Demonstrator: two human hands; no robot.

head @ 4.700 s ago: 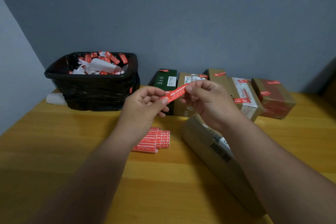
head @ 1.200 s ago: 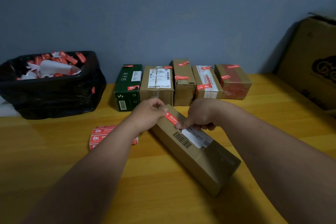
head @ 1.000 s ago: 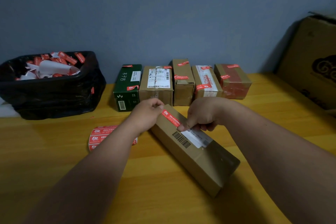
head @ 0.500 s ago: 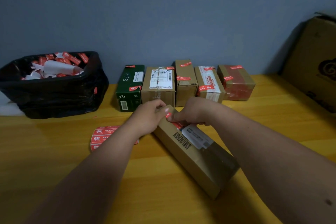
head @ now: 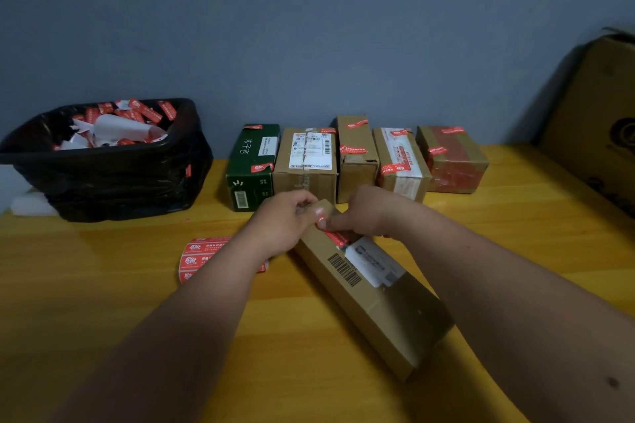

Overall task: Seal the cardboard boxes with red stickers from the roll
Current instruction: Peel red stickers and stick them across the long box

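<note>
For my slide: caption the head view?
Both hands press a red sticker onto a long cardboard box on the wooden table.

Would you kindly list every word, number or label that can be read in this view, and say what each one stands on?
"木子言": white characters on top of the green box.
Sticker roll: white print on red, too blurred to read.
Long cardboard box: barcode and white label, print too small to read.
Second box in the back row: shipping label with barcodes, digits illegible.
Red stickers on the other boxes and in the black bin: unreadable.
</note>
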